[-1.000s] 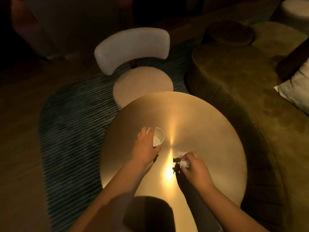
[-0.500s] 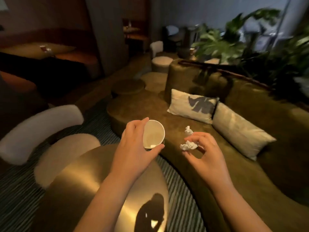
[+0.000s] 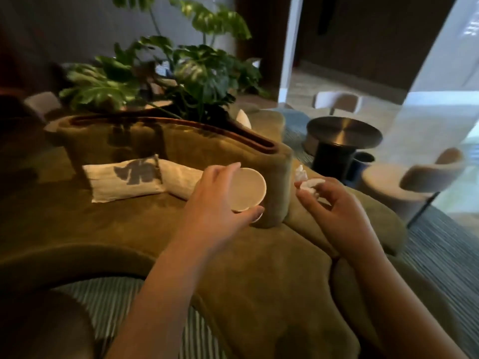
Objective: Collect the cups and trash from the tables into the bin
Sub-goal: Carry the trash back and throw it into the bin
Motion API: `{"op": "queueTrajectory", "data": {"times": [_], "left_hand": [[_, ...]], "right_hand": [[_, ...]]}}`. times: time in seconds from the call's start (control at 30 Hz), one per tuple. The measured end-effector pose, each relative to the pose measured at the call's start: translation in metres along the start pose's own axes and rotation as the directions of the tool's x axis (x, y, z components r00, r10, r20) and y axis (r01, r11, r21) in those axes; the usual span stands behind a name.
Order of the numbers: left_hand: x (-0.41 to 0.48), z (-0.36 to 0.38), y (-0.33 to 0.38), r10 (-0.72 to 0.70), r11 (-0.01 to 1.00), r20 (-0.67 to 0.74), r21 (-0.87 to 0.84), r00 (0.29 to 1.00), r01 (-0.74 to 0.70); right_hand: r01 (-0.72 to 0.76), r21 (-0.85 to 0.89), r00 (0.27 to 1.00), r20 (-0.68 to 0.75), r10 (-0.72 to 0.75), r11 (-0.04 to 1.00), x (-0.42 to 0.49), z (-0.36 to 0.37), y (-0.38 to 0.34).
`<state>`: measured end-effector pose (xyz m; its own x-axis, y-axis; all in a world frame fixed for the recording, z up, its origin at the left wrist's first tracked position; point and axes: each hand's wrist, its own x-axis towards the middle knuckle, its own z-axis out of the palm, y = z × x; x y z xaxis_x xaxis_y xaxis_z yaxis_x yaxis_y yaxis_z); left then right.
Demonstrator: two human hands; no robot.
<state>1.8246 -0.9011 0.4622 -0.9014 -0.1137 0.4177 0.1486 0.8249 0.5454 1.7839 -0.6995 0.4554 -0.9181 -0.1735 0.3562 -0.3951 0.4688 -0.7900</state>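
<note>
Since the earlier frame the view has turned away from the brass table, and both hands are now over the olive velvet sofa [image 3: 259, 281]. The left hand [image 3: 215, 211] grips a white paper cup [image 3: 247, 189], tilted so its round mouth faces the camera; no writing is readable on it. The right hand [image 3: 337, 216] pinches a crumpled white tissue [image 3: 309, 183] between its fingertips. A dark round metal table [image 3: 344, 132] stands behind.

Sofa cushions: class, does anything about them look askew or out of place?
Yes. The patterned cushion and the plain cushion beside it lie toppled flat on the sofa seat rather than propped upright against its backrest.
</note>
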Motion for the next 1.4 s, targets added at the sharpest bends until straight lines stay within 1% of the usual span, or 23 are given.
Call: {"op": "queueTrajectory", "data": {"times": [0.17, 0.3, 0.37, 0.47, 0.57, 0.7, 0.8, 0.87, 0.93, 1.0, 1.1, 1.2, 1.27, 1.4], "left_hand": [[0.024, 0.067, 0.071, 0.141, 0.99, 0.157, -0.049, 0.977, -0.135], [0.047, 0.114, 0.117, 0.295, 0.953, 0.273, -0.153, 0.916, -0.261], [0.052, 0.144, 0.142, 0.364, 0.927, 0.345, -0.226, 0.865, -0.299], [0.049, 0.196, 0.184, 0.454, 0.886, 0.421, -0.308, 0.785, -0.347], [0.033, 0.24, 0.228, 0.531, 0.842, 0.446, -0.377, 0.721, -0.386], [0.014, 0.295, 0.295, 0.608, 0.787, 0.48, -0.468, 0.632, -0.402], [0.001, 0.342, 0.361, 0.666, 0.738, 0.457, -0.52, 0.59, -0.43], [-0.011, 0.369, 0.408, 0.695, 0.71, 0.439, -0.541, 0.57, -0.45], [-0.022, 0.391, 0.456, 0.712, 0.693, 0.433, -0.562, 0.554, -0.452], [-0.029, 0.41, 0.497, 0.725, 0.676, 0.424, -0.587, 0.543, -0.445], [-0.03, 0.439, 0.543, 0.724, 0.677, 0.409, -0.578, 0.556, -0.456], [-0.024, 0.469, 0.572, 0.694, 0.711, 0.425, -0.536, 0.581, -0.456], [-0.015, 0.483, 0.581, 0.673, 0.732, 0.445, -0.511, 0.59, -0.45], [0.013, 0.532, 0.608, 0.608, 0.785, 0.483, -0.486, 0.63, -0.384]], "right_hand": [[-0.14, -0.018, 0.978, -0.16, 0.135, 0.99, -0.019, -0.081, 0.044], [-0.219, -0.029, 0.945, -0.256, 0.204, 0.975, -0.043, -0.131, 0.074], [-0.292, -0.016, 0.905, -0.329, 0.271, 0.956, -0.061, -0.156, 0.092], [-0.399, 0.075, 0.806, -0.447, 0.388, 0.914, -0.094, -0.193, 0.121], [-0.467, 0.059, 0.734, -0.53, 0.424, 0.882, -0.132, -0.228, 0.148], [-0.496, 0.107, 0.653, -0.609, 0.451, 0.862, -0.172, -0.287, 0.179], [-0.498, 0.104, 0.599, -0.676, 0.429, 0.861, -0.194, -0.349, 0.21], [-0.511, 0.112, 0.578, -0.69, 0.437, 0.852, -0.211, -0.394, 0.232], [-0.505, 0.104, 0.578, -0.697, 0.425, 0.857, -0.225, -0.441, 0.252], [-0.502, 0.074, 0.598, -0.69, 0.407, 0.862, -0.234, -0.484, 0.267], [-0.51, 0.012, 0.624, -0.683, 0.38, 0.86, -0.239, -0.541, 0.295], [-0.497, 0.023, 0.635, -0.672, 0.382, 0.867, -0.233, -0.583, 0.327], [-0.499, -0.014, 0.646, -0.672, 0.361, 0.867, -0.227, -0.598, 0.344], [-0.478, -0.047, 0.688, -0.641, 0.34, 0.877, -0.203, -0.642, 0.393]]}}
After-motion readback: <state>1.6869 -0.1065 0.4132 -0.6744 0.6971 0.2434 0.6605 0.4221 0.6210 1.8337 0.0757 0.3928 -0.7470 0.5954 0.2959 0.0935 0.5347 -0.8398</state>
